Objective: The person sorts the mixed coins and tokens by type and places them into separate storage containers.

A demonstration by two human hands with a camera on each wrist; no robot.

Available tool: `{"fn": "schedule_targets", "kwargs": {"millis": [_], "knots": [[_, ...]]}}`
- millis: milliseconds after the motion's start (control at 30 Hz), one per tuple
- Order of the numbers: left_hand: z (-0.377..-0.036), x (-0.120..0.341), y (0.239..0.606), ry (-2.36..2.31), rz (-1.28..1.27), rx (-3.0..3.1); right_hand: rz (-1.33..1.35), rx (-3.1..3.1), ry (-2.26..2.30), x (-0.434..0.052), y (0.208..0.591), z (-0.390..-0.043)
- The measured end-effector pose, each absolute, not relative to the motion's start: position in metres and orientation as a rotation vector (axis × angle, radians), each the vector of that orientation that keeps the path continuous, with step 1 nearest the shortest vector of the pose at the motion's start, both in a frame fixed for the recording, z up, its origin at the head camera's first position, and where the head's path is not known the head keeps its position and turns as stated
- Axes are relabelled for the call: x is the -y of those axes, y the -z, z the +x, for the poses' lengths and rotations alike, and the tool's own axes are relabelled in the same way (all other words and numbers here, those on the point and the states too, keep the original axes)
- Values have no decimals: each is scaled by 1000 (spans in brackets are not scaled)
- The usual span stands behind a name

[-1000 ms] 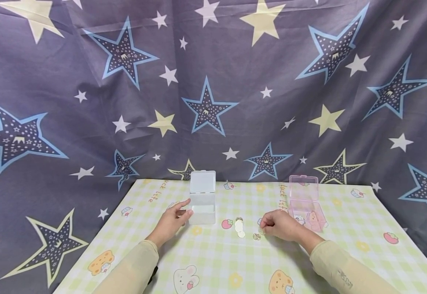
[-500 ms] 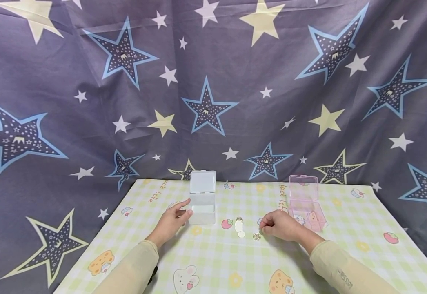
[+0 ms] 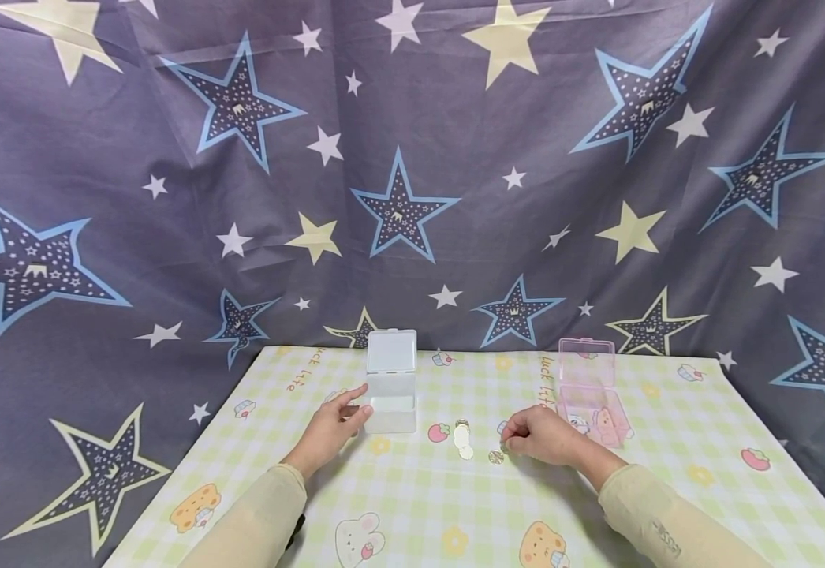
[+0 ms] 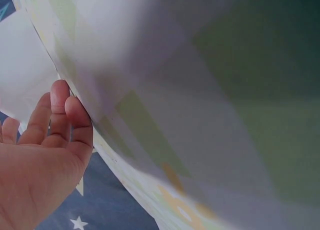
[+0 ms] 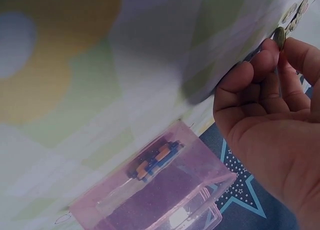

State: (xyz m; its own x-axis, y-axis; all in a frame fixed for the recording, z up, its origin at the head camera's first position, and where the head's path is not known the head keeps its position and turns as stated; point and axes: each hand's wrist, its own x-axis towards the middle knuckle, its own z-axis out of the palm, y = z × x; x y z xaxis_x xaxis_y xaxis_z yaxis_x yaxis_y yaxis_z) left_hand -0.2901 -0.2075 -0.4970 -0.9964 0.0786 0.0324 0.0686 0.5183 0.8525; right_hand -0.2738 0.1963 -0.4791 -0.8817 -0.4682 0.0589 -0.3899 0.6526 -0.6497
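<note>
In the head view, the left hand (image 3: 330, 430) rests on the surface (image 3: 412, 505), fingers stretched out loosely and holding nothing, its fingertips touching the near left corner of a clear box (image 3: 392, 402) whose lid stands open. The right hand (image 3: 536, 436) lies on the checked cloth with its fingers curled, pinching a small coin (image 3: 504, 446) at their tips, right at the cloth. Just to the left of that hand lies another coin (image 3: 495, 457), and a little farther left a short row of coins (image 3: 463, 439) beside a printed strawberry. Behind the right hand stands a pink box (image 3: 590, 394), also with its lid up. A star-patterned cloth (image 3: 412, 173) hangs behind everything.

The left wrist view shows the left hand (image 4: 42, 155) with relaxed, straight fingers against the blurred cloth, beside the pale clear box (image 4: 22, 80).

The right wrist view shows the right hand (image 5: 272, 115) with thumb and fingers closed on the edge of the coin (image 5: 279, 38). More coins (image 5: 297, 12) lie just beyond it, and the pink box (image 5: 160, 195) sits near the wrist, with small dark pieces inside it.
</note>
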Motion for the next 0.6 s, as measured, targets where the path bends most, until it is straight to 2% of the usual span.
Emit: {"fn": "schedule_targets", "kwargs": {"millis": [600], "knots": [[-290, 208, 498, -1525, 134, -2737, -685, -2747, 1047, -196, 479, -274]]}}
